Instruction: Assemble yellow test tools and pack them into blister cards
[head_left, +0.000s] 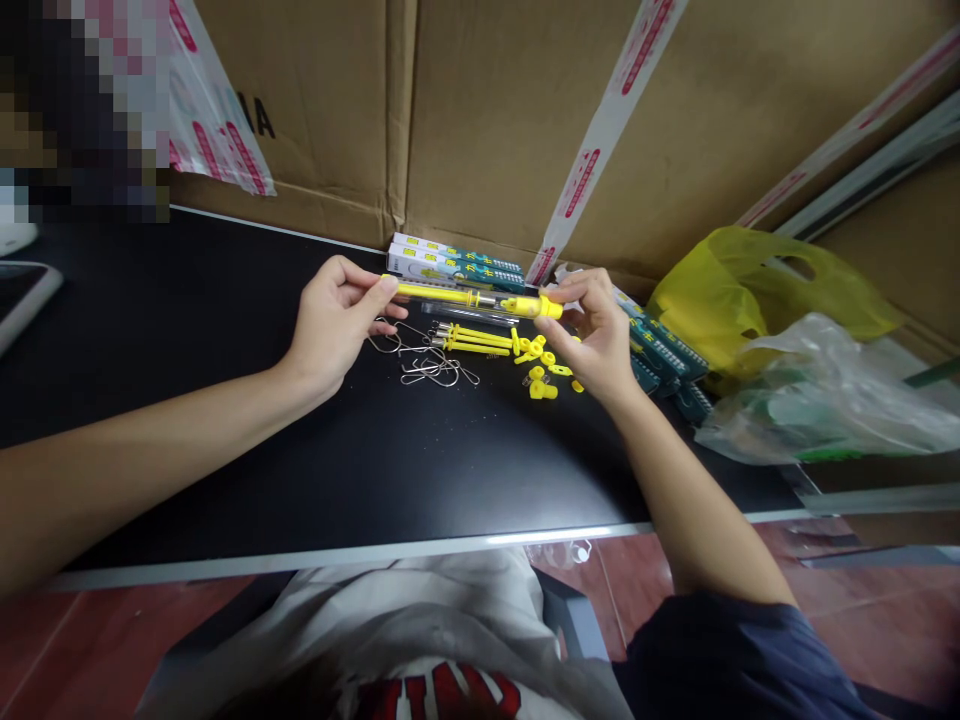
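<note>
Above the table, a slim clear tube with a yellow rod inside and a yellow end piece lies roughly level between my hands. My left hand pinches its left end between thumb and fingers. At the other end, my right hand is closed on the yellow end piece. Just below lie several yellow rods with metal tips and another clear tube. Bent metal wire hooks rest left of small yellow plastic parts.
Printed slim boxes are stacked at the back, and more green boxes lie at right. A yellow plastic bag and a clear bag sit beyond them. Large cardboard walls the black table's far side.
</note>
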